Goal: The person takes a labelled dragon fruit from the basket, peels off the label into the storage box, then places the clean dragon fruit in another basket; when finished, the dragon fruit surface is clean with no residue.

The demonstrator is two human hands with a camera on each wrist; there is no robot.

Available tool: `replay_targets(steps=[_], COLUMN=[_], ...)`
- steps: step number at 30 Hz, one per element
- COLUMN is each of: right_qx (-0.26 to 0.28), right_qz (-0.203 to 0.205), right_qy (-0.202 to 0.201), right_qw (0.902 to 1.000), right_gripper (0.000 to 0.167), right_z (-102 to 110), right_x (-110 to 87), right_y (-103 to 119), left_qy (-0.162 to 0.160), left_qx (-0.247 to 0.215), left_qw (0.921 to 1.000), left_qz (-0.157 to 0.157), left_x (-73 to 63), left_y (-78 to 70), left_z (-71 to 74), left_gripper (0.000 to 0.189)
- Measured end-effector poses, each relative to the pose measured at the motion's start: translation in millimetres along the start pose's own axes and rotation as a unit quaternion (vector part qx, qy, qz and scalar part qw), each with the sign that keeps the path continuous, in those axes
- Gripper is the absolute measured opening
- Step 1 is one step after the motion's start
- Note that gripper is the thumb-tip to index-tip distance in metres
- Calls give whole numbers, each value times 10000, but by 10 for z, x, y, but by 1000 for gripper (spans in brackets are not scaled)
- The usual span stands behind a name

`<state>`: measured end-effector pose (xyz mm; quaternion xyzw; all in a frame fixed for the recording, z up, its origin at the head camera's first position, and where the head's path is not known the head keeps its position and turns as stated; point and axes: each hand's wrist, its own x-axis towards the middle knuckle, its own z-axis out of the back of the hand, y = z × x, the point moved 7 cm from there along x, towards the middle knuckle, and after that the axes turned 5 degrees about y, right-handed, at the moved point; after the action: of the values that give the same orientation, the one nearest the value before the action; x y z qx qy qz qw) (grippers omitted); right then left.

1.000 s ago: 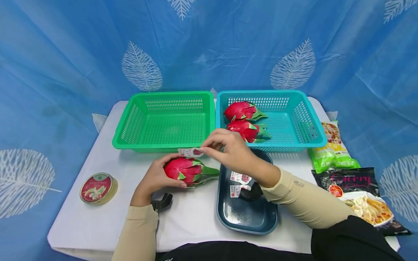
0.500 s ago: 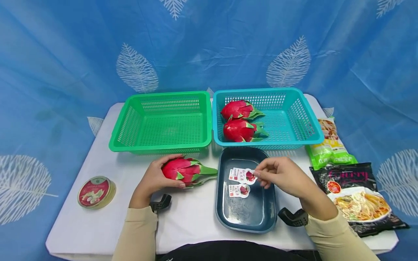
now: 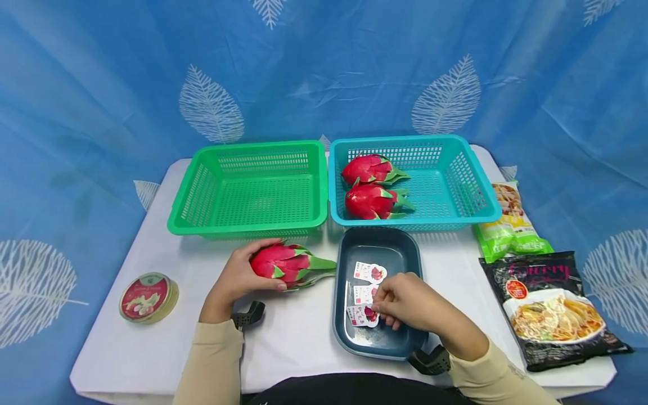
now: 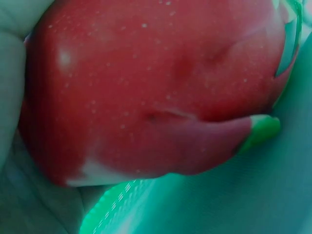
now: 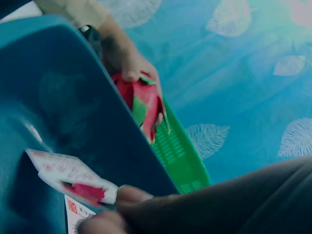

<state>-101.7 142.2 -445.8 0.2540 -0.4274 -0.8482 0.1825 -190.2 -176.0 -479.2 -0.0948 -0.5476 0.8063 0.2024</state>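
My left hand [image 3: 239,277] grips a pink-red dragon fruit [image 3: 283,263] on the white table, its green leaf tips pointing right. In the left wrist view the dragon fruit [image 4: 146,92] fills most of the picture, with palm and fingers around its left side. Inside the dark blue tray [image 3: 340,332], my right hand [image 3: 412,304] pinches the edge of a white dragon fruit label [image 3: 358,316]. Two similar labels lie in the tray beyond it, the farther label [image 3: 369,272] in full view and the middle label [image 3: 362,294] partly covered by the right hand.
Behind stand a green basket [image 3: 248,229] and a turquoise basket [image 3: 420,221], the latter holding two dragon fruits [image 3: 368,201]. A round tin [image 3: 147,298] sits at the left. Food bags [image 3: 552,309] lie along the right edge.
My right hand has carried the label from above the held dragon fruit rightward into the tray, then down toward its near part. The left hand keeps its hold on the dragon fruit.
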Motion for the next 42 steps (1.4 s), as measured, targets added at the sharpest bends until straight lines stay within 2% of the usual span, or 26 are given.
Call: replay_targets(steps=[4, 9, 14, 17, 20, 22, 26, 29, 31, 33, 35, 37, 40, 42], right_qx=[-568, -1291, -2074, -2334, -2263, -2061, -1345, -594, 1, 759, 1742, 2785, 4133, 4796], right_qz=[-229, -497, -621, -815, -812, -682, -235, 125, 373, 625, 834, 1013, 1160, 1172], right_qy=[-66, -96, -324, -342, -446, -700, -1583, -2367, -2935, -3551, -4056, -4365, -4430, -4323], right_qw=[9981, 9903, 9757, 9683, 9696, 9736, 9779, 9697, 9552, 9296, 8934, 8495, 7871, 7545], right_gripper=[20, 28, 41, 38, 26, 18, 10, 13, 17, 23, 31, 38, 38, 36], right_z=[-29, -78, -82, -61, 19, 133, 452, 695, 839, 956, 1034, 1064, 1049, 1021], right_x=[16, 31, 51, 52, 36, 12, -77, -139, -160, -166, -159, -141, -106, -89], right_y=[12, 27, 33, 27, 48, 72, 72, 8, -61, -160, -297, -450, -670, -792], left_qy=[-10, 17, 31, 31, 34, 41, 58, 52, 40, 29, 25, 27, 49, 53], left_qx=[27, 46, 55, 37, 90, 109, 64, 33, 43, 51, 23, 16, 29, 55], left_qw=[10000, 10000, 9999, 9999, 9998, 9998, 9999, 10000, 10000, 10000, 10000, 9999, 9998, 9997], left_qz=[20, -73, -155, -149, -145, -143, -109, -71, -48, -41, -65, -129, -208, -229], left_x=[5, 10, 22, 28, 31, 30, 19, 10, 8, 10, 14, 18, 15, 8], left_y=[-3, -16, -24, -21, -17, -17, -19, -16, -17, -17, -20, -22, -16, -11], left_z=[10, 13, 5, 3, 1, -3, -9, -6, 0, 6, 9, 5, -3, -5], left_gripper=[90, 92, 93, 93, 93, 92, 91, 91, 91, 91, 91, 91, 89, 88])
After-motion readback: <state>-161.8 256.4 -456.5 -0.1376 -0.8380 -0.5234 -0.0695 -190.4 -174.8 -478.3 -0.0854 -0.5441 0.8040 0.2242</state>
